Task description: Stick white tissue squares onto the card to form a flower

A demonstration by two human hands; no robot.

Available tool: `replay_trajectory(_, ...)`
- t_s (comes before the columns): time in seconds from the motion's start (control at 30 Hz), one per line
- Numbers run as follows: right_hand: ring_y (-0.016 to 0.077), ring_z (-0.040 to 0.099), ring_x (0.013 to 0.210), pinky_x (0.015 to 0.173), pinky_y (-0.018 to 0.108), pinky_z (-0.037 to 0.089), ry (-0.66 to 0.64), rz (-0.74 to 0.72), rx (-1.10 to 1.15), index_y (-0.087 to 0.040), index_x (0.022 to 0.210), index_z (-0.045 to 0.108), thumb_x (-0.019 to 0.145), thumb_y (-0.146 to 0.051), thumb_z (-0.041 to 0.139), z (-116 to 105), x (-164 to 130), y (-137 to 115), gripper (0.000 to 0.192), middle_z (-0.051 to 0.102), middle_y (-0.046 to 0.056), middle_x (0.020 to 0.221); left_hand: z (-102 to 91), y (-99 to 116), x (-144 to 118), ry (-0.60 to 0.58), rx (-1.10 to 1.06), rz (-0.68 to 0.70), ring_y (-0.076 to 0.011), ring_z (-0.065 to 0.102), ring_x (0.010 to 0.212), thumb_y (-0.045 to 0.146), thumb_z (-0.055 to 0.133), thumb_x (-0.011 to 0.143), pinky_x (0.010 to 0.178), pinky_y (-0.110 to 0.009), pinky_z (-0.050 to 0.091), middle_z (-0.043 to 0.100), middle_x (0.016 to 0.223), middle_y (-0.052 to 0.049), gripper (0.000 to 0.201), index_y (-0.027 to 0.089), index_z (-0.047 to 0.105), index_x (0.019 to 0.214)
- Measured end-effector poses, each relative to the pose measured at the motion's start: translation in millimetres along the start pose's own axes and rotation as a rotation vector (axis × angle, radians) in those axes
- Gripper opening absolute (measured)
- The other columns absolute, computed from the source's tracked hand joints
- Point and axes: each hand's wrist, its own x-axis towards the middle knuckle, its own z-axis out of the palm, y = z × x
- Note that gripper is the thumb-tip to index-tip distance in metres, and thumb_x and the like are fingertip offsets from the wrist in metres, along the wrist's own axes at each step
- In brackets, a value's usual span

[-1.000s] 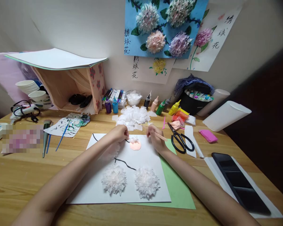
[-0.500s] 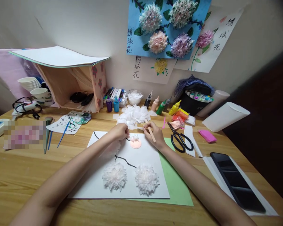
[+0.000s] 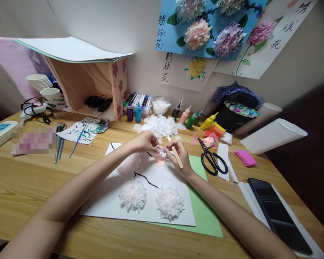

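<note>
Left hand (image 3: 144, 141) and right hand (image 3: 178, 153) meet fingertip to fingertip over the white sheet (image 3: 140, 210). Both pinch a small white tissue square (image 3: 160, 147) between them; right hand also grips a wooden stick (image 3: 175, 157), slanting down and right across the palm. Left fingers closed on the tissue only

Just below the fingertips: a peach blob of clay or glue (image 3: 159, 160) on the sheet, at the end of a drawn black stem (image 3: 145, 178). A few tissue bits look stuck on it, mostly hidden by the fingers

Step in hand, as judged: shaping the square around the stick tip. Next move likely calls for a steady press into the blob, stick lifted out without dragging the paper along

Outward: three finished tissue pompoms — one (image 3: 129, 163) beside the left wrist, two (image 3: 133, 195) (image 3: 169, 202) nearer the body. Green paper (image 3: 205, 216) under the sheet's right edge. Pile of cut tissue squares (image 3: 159, 126) beyond the hands; scissors (image 3: 212, 160) to the right, closed

Surface: wooden desk (image 3: 21, 187), cluttered. Paint bottles (image 3: 191, 120) and a box of markers (image 3: 140, 102) along the back edge. Wall carries flower collages on a blue poster (image 3: 205, 32)
</note>
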Motion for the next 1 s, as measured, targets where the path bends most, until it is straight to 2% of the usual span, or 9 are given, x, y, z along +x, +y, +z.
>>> replay_trajectory(0.1, 0.0156, 0.057, 0.072, 0.065, 0.028, 0.046, -0.006, 0.006, 0.01, -0.022, 0.085, 0.045, 0.081, -0.032, 0.057, -1, -2, -3, 0.016, 0.055, 0.002, 0.081, -3.4, -5, 2, -0.02, -0.041, -0.01, -0.0125, 0.057, 0.064, 0.027, 0.068, 0.062, 0.058, -0.02, 0.039, 0.068, 0.067, -0.003, 0.022, 0.011, 0.072, 0.076)
replay_trajectory(0.17, 0.0155, 0.056, 0.069, 0.064, 0.029, 0.045, -0.007, -0.016, -0.002, -0.022, 0.084, 0.048, 0.086, -0.038, 0.047, -4, -4, -5, 0.016, 0.056, 0.002, 0.077, -8.2, -8, 1, -0.037, -0.034, -0.021, -0.0119, 0.056, 0.063, 0.027, 0.068, 0.062, 0.057, -0.02, 0.038, 0.068, 0.067, -0.003, 0.02, 0.012, 0.072, 0.075)
replay_trajectory(0.23, 0.0155, 0.054, 0.063, 0.062, 0.03, 0.043, -0.02, -0.109, -0.04, -0.021, 0.077, 0.052, 0.092, -0.041, 0.032, -7, -7, -6, 0.032, 0.055, 0.002, 0.068, -14.7, -9, -1, -0.077, 0.004, -0.055, -0.0113, 0.054, 0.061, 0.027, 0.068, 0.061, 0.055, -0.02, 0.036, 0.068, 0.066, -0.002, 0.02, 0.012, 0.072, 0.074)
replay_trajectory(0.3, 0.0156, 0.049, 0.057, 0.06, 0.031, 0.04, -0.095, -0.252, -0.11, -0.021, 0.068, 0.053, 0.094, -0.04, 0.022, -9, -10, -6, 0.045, 0.052, 0.002, 0.059, -21.6, -9, -4, -0.139, 0.052, -0.094, -0.011, 0.054, 0.06, 0.027, 0.067, 0.061, 0.053, -0.019, 0.034, 0.068, 0.065, -0.001, 0.019, 0.013, 0.072, 0.073)
replay_trajectory(0.4, 0.0159, 0.046, 0.055, 0.061, 0.032, 0.037, -0.3, -0.445, -0.256, -0.021, 0.064, 0.052, 0.095, -0.036, 0.017, -9, -11, -5, 0.049, 0.053, 0.003, 0.055, -28.8, -12, -7, -0.238, 0.105, -0.121, -0.011, 0.055, 0.062, 0.025, 0.066, 0.061, 0.054, -0.018, 0.034, 0.068, 0.066, 0.001, 0.016, 0.016, 0.073, 0.072)
replay_trajectory(0.5, 0.0161, 0.045, 0.057, 0.06, 0.032, 0.034, -0.408, -0.576, -0.436, -0.021, 0.066, 0.052, 0.095, -0.031, 0.018, -5, -9, -4, 0.046, 0.056, 0.004, 0.059, -30.1, -17, -5, -0.316, 0.142, -0.117, -0.0115, 0.055, 0.063, 0.025, 0.066, 0.061, 0.056, -0.018, 0.035, 0.07, 0.069, 0.0, 0.018, 0.017, 0.073, 0.075)
replay_trajectory(0.7, 0.0162, 0.041, 0.057, 0.057, 0.03, 0.029, -0.402, -0.764, -0.674, -0.02, 0.067, 0.051, 0.092, -0.021, 0.034, 0, -6, -4, 0.03, 0.053, 0.003, 0.058, -23.5, -18, -1, -0.368, 0.166, -0.148, -0.0111, 0.052, 0.061, 0.026, 0.068, 0.058, 0.054, -0.018, 0.033, 0.069, 0.066, 0.001, 0.018, 0.019, 0.075, 0.074)
replay_trajectory(1.0, 0.0164, 0.041, 0.059, 0.058, 0.029, 0.03, -0.408, -0.749, -0.701, -0.019, 0.068, 0.052, 0.093, -0.021, 0.034, -1, -6, -6, 0.031, 0.054, 0.003, 0.06, -16.9, -16, 0, -0.396, 0.122, -0.17, -0.0103, 0.05, 0.059, 0.024, 0.068, 0.057, 0.053, -0.017, 0.033, 0.067, 0.06, 0.002, 0.014, 0.017, 0.074, 0.068)
